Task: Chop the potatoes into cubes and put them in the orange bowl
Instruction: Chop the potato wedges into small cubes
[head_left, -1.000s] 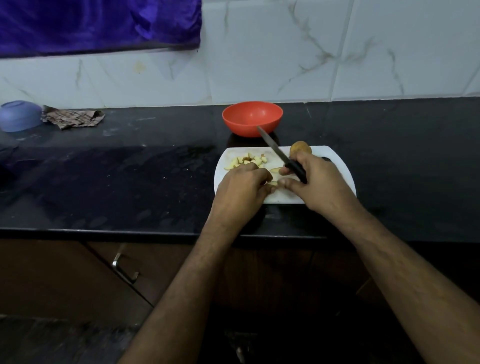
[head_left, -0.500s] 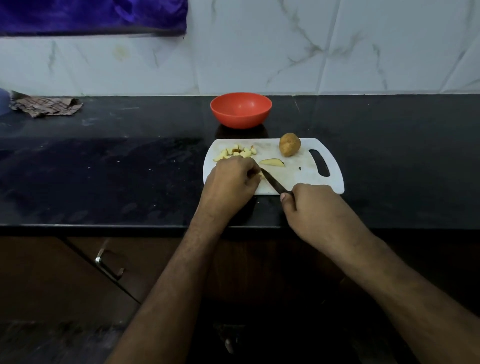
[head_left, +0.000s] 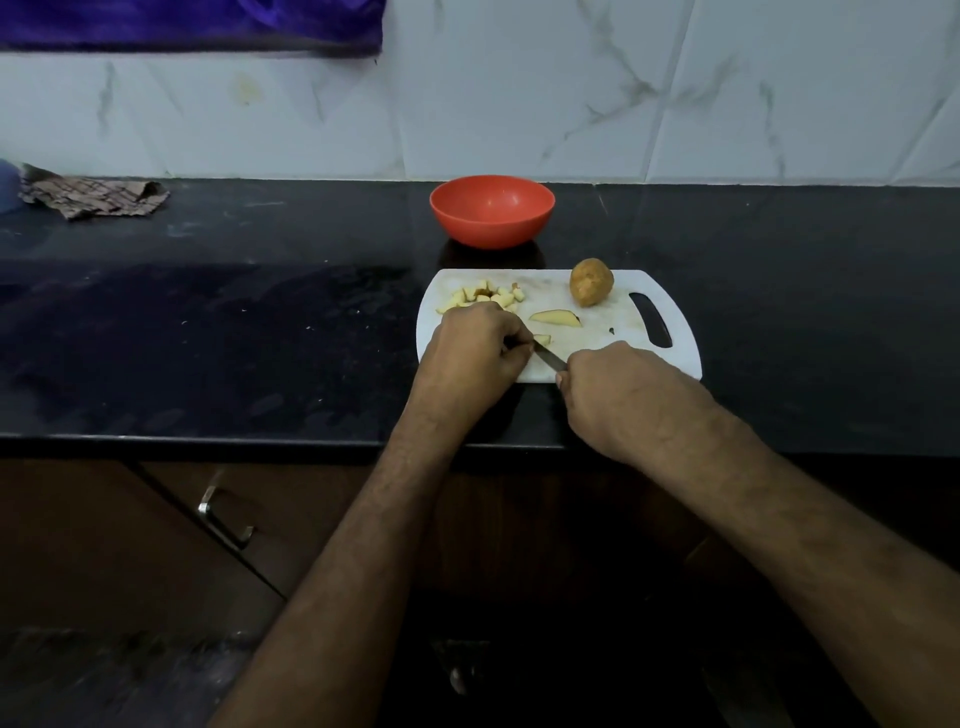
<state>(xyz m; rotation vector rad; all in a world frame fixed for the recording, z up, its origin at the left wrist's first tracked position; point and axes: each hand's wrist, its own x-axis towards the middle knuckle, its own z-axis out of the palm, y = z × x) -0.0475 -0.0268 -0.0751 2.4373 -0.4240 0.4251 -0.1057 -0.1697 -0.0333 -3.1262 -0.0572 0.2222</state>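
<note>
Right hand (head_left: 621, 395) grips knife (head_left: 549, 358) on smooth white board (head_left: 613, 332).

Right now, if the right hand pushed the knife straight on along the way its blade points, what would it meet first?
The right hand aims the dark-bladed knife up-left, straight at the left hand curled over a potato piece. That hand likely comes first, since the tip already disappears at its fingers; the exact gap is unclear.

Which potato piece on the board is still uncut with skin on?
The round brown whole potato at the cutting board's far edge, near the handle slot. The others are pale cut pieces: a wedge and small cubes.
</note>
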